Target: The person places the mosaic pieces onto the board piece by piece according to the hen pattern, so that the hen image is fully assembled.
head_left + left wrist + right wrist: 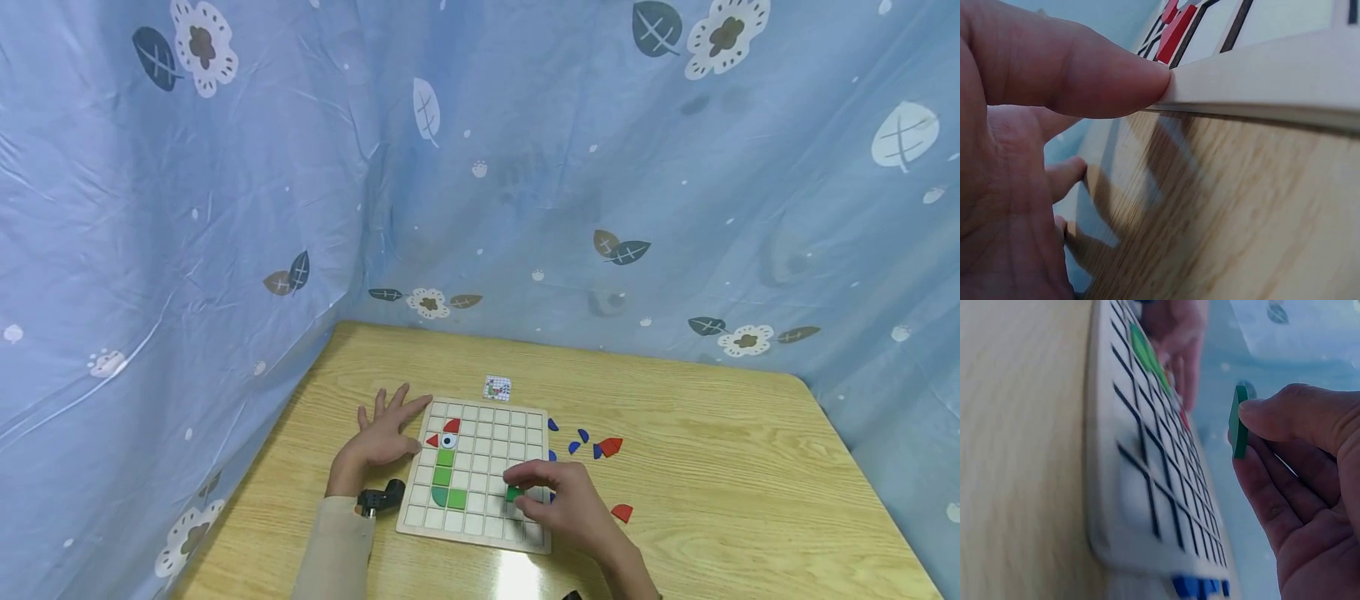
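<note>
A wooden grid board (474,523) lies on the table. My left hand (381,437) rests at its left edge with fingers spread; in the left wrist view the thumb (1110,78) touches the board's side. Above the board's right part, my right hand (566,504) pinches a thin green tile (1239,423) between thumb and fingers; its full outline is partly hidden. Pieces set in the left columns include a red quarter-round (452,426), a red triangle (432,440), a round eye piece (448,441), several green squares (442,476) and a green quarter-round (438,497).
Behind the board lies a small picture card (497,387). Right of the board are several blue half-rounds (582,435), red pieces (611,447) and a red quarter-round (622,512). A patterned blue curtain (525,208) hangs around the wooden table (735,483).
</note>
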The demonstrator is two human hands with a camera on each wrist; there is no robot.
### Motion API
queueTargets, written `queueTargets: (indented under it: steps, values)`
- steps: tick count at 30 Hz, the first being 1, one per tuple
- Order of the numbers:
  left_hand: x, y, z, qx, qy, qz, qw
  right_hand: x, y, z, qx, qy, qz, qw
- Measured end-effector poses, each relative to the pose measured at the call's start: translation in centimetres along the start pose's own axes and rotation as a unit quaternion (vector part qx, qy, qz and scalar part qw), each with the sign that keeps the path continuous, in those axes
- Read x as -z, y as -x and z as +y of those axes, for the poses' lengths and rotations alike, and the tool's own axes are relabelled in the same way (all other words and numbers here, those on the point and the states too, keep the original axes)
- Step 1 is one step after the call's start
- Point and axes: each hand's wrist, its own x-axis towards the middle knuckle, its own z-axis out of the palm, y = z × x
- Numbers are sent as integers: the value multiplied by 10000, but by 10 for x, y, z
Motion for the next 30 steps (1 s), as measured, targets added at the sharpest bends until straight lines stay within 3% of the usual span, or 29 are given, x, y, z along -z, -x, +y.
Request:
queueTargets:
  steps: [5, 13, 20, 30]
  values:
    - [0, 0, -1, 26, 46, 2, 10000, -18, -10, -4, -101, -150, -353, 9992]
    - [0, 1, -1, 11, 80, 18, 10000, -38, -23, -4, 343, 204, -527, 9978]
    - [0, 0, -4, -54, 141, -33, 9999, -47, -31, -4, 539, 496, -736, 9946]
    - [-1, 0, -4, -63, 92, -15, 9999, -53, -33, -2, 358, 606, -687, 9951]
